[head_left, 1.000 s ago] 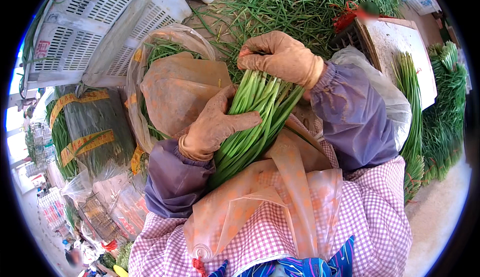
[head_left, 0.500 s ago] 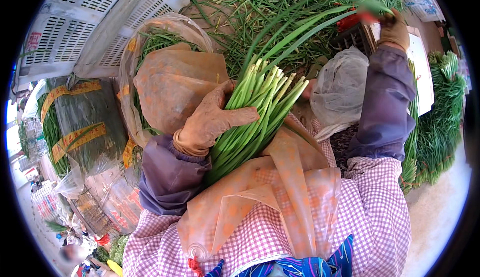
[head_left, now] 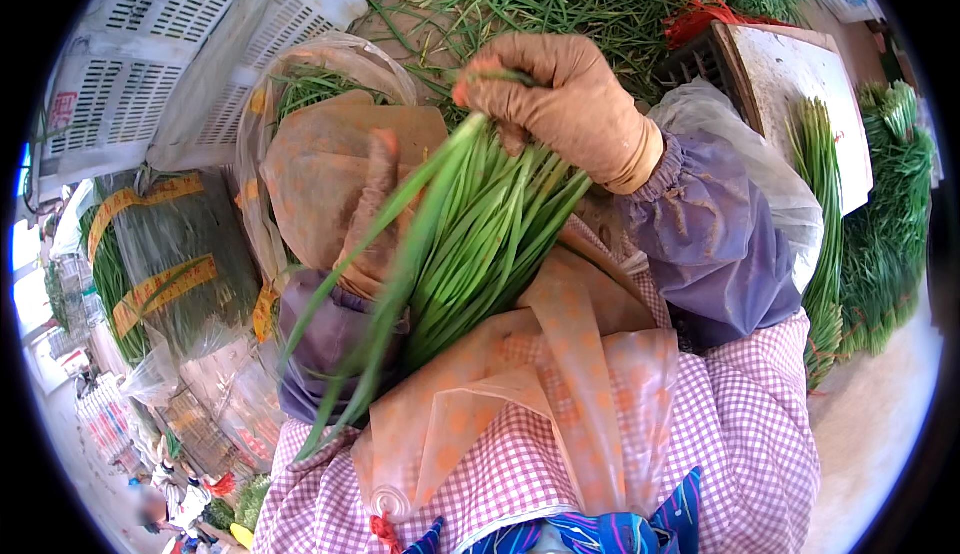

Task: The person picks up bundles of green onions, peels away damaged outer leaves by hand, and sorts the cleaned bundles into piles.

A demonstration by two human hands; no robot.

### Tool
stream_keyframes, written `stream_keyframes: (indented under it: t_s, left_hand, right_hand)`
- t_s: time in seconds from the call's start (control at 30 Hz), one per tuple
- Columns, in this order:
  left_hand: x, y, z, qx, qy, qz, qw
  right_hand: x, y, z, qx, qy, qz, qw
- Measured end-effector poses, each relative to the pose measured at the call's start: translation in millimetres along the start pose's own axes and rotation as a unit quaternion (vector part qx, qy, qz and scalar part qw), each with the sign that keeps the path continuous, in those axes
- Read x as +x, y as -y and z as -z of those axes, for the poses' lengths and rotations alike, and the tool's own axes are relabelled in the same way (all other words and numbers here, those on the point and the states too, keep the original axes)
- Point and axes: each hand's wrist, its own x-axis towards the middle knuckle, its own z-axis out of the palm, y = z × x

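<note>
A bunch of green garlic chives [head_left: 490, 254] lies slanted over my lap, its pale ends pointing up and away. My gloved left hand [head_left: 368, 239] is at the bunch's left side. Its thumb is raised off the stalks, while its other fingers are hidden behind the chives and seem to hold them. Above the bunch's upper end is my gloved right hand [head_left: 565, 94]. Its fingers are closed on a few garlic chives [head_left: 425, 179], whose blurred leaves hang down across my left hand and sleeve. The right hand covers most of the bunch's cut ends.
Loose chives [head_left: 570, 4] cover the ground ahead. White slatted crates [head_left: 190, 44] and a plastic-wrapped bale of greens [head_left: 165, 254] stand left. At right are a white board [head_left: 800, 94], a clear plastic bag [head_left: 790, 194] and bundled greens [head_left: 885, 234]. Orange-spotted plastic [head_left: 480, 374] covers my lap.
My right hand has come in from the far right to the bunch's top, bringing the few chives, whose leaves now hang left. My left thumb has lifted off the bunch.
</note>
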Motion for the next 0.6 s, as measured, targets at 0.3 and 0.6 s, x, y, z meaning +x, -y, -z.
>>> stream_keyframes:
  t_s: [0.3, 0.6]
  left_hand:
    - [-2.6, -25.0, -19.9, -0.262, 0.150, 0.221, 0.927]
    - [1.1, -12.5, -13.2, -0.235, 0.198, 0.200, 0.930]
  right_hand:
    - [0.2, -32.3, 1.8, -0.294, -0.036, 0.154, 0.943]
    - [9.4, -48.9, 28.3, 0.040, -0.305, 0.091, 0.947]
